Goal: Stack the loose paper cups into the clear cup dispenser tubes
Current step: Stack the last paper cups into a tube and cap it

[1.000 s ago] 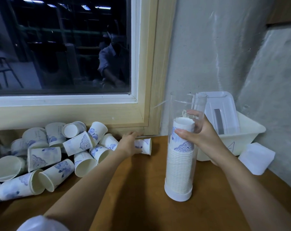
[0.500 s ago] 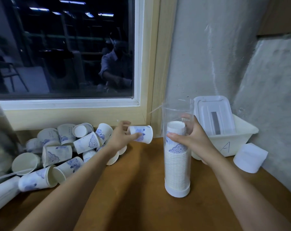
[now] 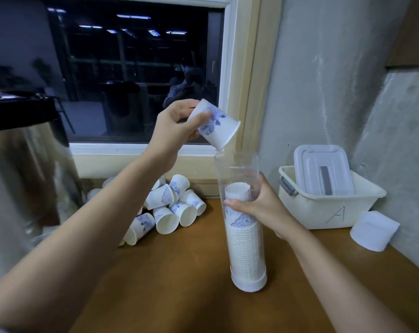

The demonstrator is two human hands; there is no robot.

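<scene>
The left hand point(image 3: 177, 131) is raised in the upper middle of the frame. Its fingers and thumb are curled round a cup point(image 3: 215, 126), which is tilted with the mouth down and to the right. The cup's lower rim is just over the open top of the tube point(image 3: 239, 169); I cannot tell if they touch. The right hand point(image 3: 263, 207), right of centre, grips the tube at about half its height, with the thumb in front and the fingers showing through the clear wall behind. At the left edge stands a steel urn point(image 3: 23, 164) with a black top. The loose cups point(image 3: 172, 207) lie in a heap under the window point(image 3: 131, 68), and the left forearm hides part of them. At the right a cream bin point(image 3: 328, 212) marked "A" holds a leaning lid point(image 3: 321, 169), and a white block point(image 3: 374, 230) lies just beside it. The tube stands upright on the brown table point(image 3: 179, 284) in a white base. Inside it is a stack point(image 3: 244, 248) of upside-down cups, white with blue print, which reaches the level of the right hand.
</scene>
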